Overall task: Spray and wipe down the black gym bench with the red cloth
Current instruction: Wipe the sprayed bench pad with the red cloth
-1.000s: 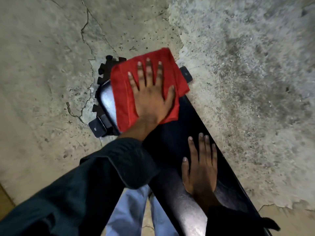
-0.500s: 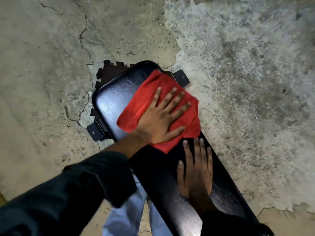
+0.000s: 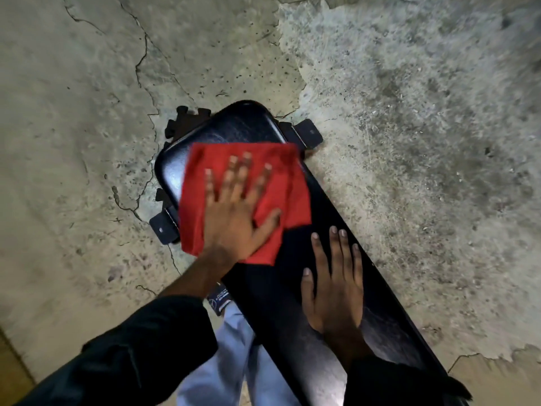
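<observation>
Left hand (image 3: 234, 221) lies flat, fingers spread, pressing the red cloth (image 3: 281, 183) onto the far end of the black bench (image 3: 272, 303); hand and cloth are motion-blurred. Cloth is opened out, crumpled at the edges, overhanging the bench's left side. Right hand (image 3: 333, 291) rests flat, fingers straight, on the glossy pad just beside the cloth, over cracked concrete floor (image 3: 409, 142).

Single head-worn view, aimed forward and steeply down.

Taken from above the near end of the bench (image 3: 292, 288), looking along its length toward the far rounded end, close enough for both forearms to enter from the bottom edge. Wide angle, with cracked concrete floor (image 3: 409, 142) filling every side of the frame. Slightly blurred around the left hand (image 3: 234, 218). No second view for overlap.
</observation>
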